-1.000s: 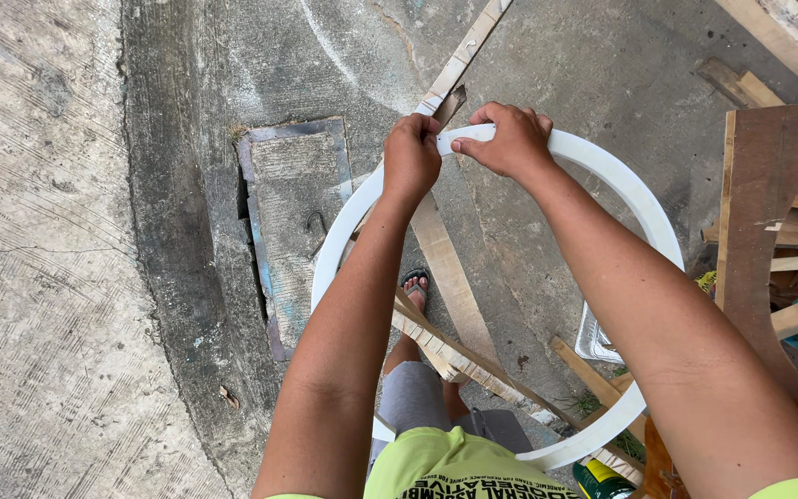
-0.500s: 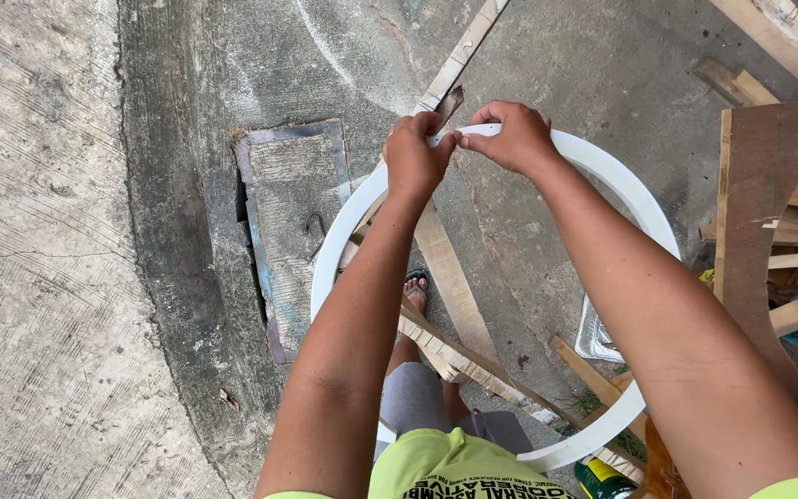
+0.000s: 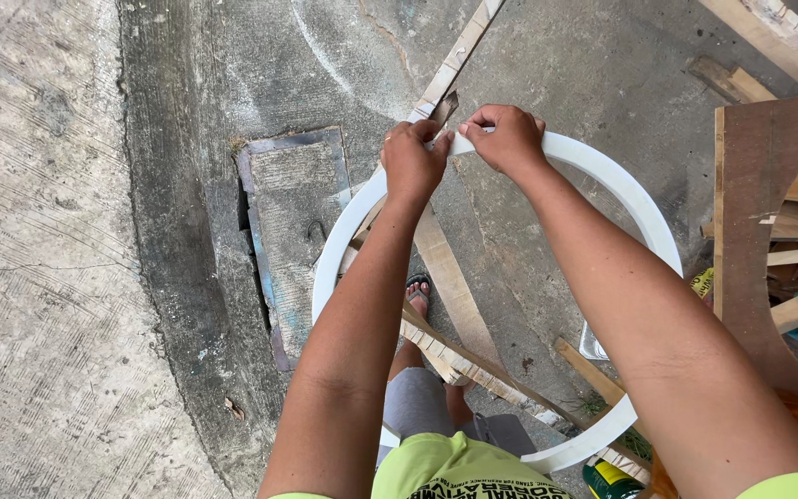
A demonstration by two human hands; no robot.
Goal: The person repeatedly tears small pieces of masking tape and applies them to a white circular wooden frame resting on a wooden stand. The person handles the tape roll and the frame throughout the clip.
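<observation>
A: How are the hands posing?
B: Both arms are reaching forward; the left hand (image 3: 413,162) and right hand (image 3: 505,139) are closing side by side around the far arc of the white, flat bent hoop strip (image 3: 644,217).
A: Where is the hoop lying?
B: It is hanging over the concrete floor (image 3: 48,231), ringing the long wooden slat (image 3: 450,277).

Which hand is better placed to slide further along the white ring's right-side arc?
Right, probably. The right hand already grips the white ring where that arc begins, with bare rim running on from it. The left hand clamps the ring on the opposite side of the top.
</observation>
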